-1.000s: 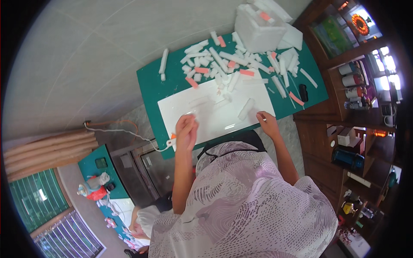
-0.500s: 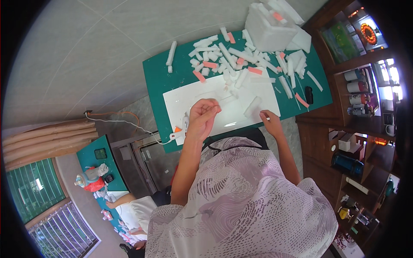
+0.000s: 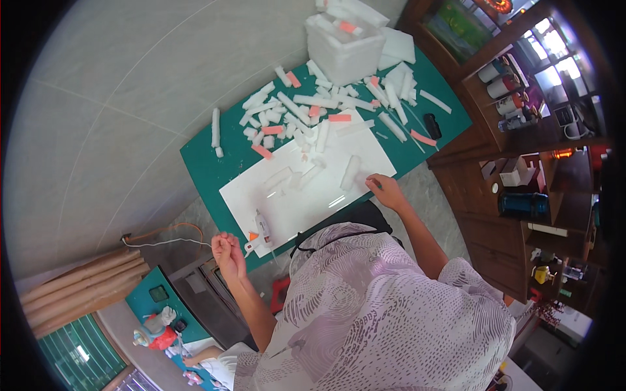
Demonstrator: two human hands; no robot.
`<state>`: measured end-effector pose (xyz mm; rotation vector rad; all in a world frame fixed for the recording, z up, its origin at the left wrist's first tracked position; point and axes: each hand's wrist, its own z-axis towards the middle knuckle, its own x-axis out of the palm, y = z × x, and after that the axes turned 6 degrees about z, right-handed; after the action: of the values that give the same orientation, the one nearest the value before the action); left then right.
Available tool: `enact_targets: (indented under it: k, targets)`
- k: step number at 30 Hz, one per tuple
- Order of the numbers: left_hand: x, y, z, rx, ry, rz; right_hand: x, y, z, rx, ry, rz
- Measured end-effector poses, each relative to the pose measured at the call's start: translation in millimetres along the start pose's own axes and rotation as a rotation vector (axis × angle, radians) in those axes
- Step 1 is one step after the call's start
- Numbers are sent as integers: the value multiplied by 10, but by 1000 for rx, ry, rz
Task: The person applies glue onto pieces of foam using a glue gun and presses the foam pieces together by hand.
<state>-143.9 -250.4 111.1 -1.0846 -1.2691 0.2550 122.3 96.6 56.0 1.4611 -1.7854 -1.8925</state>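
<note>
My left hand [image 3: 229, 254] is raised off the table's near left edge, its fingers curled together; whatever they may hold is hidden. Close to it a white hot glue gun [image 3: 262, 223] with an orange part stands on the white board [image 3: 310, 213]. Over the board's right near edge, my right hand [image 3: 386, 191] hovers or rests with loosely bent fingers and nothing visible in them. Just left of that hand lies a white foam strip [image 3: 350, 173]. More foam pieces [image 3: 312, 174] sit near the board's middle, beside a translucent flat piece [image 3: 279, 178].
A heap of white foam scraps [image 3: 295, 109] and pink strips [image 3: 340, 118] spreads over the green table [image 3: 203, 171]. Behind it stands a white foam box [image 3: 345, 49]. A black object [image 3: 432, 126] lies at right. Wooden shelves [image 3: 450, 195] flank the table; another person's arm [image 3: 203, 355] shows lower left.
My left hand has moved from above the board leftward and nearer, past its edge beside the glue gun. My right hand stays by the foam strip. The whole view has turned and shifted.
</note>
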Motion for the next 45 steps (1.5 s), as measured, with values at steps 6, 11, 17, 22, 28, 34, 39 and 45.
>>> enact_targets:
  k: [6, 11, 17, 22, 28, 34, 39, 45]
  targets:
    - [194, 26, 63, -126, 112, -154, 37, -80, 55, -4, -1, 23]
    - [246, -227, 166, 29, 37, 2, 23, -139, 65, 12, -14, 7]
    - [268, -756, 249, 60, 199, -15, -15, -190, -43, 46, -35, 13]
    - [472, -551, 230, 13, -86, 333, 82, -196, 36, 46, 9, 28]
    - [1747, 179, 363, -261, 353, -27, 53, 111, 101, 43, -90, 67]
    - [2147, 212, 313, -295, 527, -178, -118, 968, 143, -41, -65, 480]
    - [2178, 261, 259, -269, 567, -107, -229, 1737, -26, -216, 73, 712]
    - [2154, 322, 207, -150, 667, 121, -124, 2120, -129, -295, -42, 502]
